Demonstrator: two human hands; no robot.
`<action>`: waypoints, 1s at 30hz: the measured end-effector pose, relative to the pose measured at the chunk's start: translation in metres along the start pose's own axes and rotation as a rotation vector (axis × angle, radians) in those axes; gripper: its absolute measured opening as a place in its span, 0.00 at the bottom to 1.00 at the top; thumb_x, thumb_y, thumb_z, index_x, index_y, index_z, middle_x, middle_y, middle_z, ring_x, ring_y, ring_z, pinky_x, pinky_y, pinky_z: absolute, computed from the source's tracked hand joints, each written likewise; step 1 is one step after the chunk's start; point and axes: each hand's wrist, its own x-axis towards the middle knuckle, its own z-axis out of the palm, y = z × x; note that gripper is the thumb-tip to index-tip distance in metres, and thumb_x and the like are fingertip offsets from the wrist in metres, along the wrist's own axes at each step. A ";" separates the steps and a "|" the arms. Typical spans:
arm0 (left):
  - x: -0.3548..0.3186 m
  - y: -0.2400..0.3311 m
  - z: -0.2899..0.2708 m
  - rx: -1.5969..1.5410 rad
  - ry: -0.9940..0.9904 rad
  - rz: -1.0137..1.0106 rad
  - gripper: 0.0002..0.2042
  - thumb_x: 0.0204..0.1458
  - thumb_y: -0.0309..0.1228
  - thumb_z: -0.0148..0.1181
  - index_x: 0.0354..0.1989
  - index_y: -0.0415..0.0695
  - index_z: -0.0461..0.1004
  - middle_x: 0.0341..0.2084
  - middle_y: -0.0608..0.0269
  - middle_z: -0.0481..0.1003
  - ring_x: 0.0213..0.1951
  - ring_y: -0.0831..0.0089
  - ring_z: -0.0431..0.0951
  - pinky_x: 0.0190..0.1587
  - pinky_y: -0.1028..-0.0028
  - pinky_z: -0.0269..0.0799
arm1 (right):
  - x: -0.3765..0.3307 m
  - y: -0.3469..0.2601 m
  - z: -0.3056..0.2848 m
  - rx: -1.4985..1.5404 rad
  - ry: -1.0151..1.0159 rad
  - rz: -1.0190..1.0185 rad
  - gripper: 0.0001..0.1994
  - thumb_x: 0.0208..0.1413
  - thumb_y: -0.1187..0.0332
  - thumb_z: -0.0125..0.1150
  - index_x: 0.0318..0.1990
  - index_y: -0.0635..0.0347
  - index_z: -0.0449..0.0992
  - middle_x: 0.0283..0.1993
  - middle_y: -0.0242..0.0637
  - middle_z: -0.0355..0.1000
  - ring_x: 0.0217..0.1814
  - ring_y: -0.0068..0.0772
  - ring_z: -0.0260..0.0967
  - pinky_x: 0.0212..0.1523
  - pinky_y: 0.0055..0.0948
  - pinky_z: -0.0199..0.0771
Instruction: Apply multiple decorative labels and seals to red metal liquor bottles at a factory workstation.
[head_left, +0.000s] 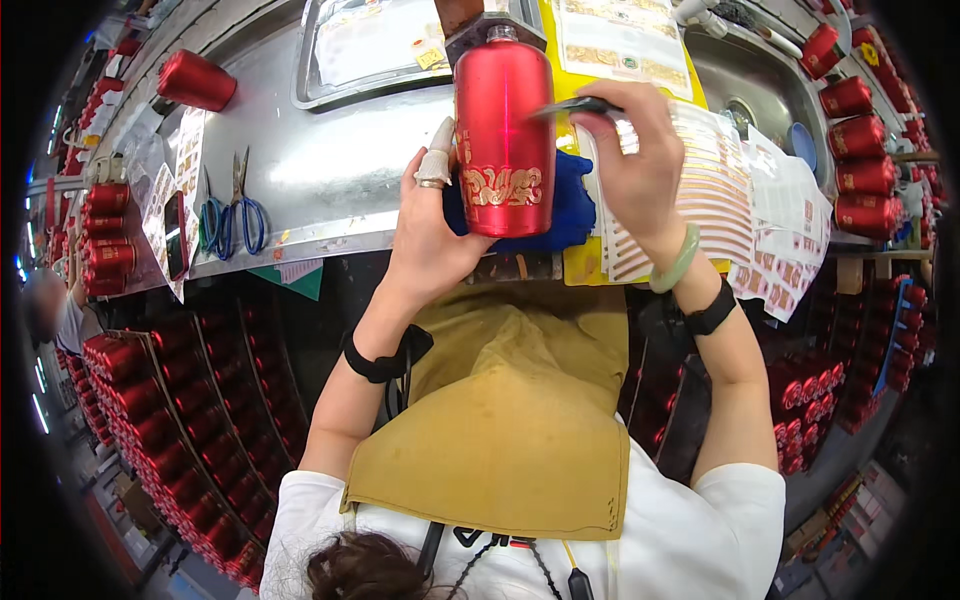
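A glossy red bottle (503,120) with a gold dragon-like pattern near its base lies in front of me, its neck pointing away. My left hand (432,225) grips its lower left side, the thumb under the base. White covers are on its fingers, and it wears a ring. My right hand (640,150) pinches a slim dark tool (580,106), blurred by motion, whose tip is over the right side of the bottle. Its exact kind cannot be told. Beneath the bottle is a dark blue cloth (572,205).
Sheets of gold decals (715,180) lie to the right on a yellow board (583,262). Scissors (240,210) and a phone (175,235) lie at the left. A metal tray (310,75) sits farther back. Red bottles stand on both sides, one (197,80) lying at far left.
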 end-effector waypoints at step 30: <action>-0.015 0.027 0.012 0.005 0.337 0.063 0.44 0.41 0.25 0.79 0.69 0.34 0.61 0.62 0.50 0.72 0.60 0.58 0.75 0.63 0.64 0.70 | 0.030 -0.038 -0.004 -0.288 -0.088 -0.387 0.12 0.44 0.69 0.68 0.39 0.51 0.79 0.33 0.25 0.74 0.33 0.33 0.69 0.37 0.34 0.68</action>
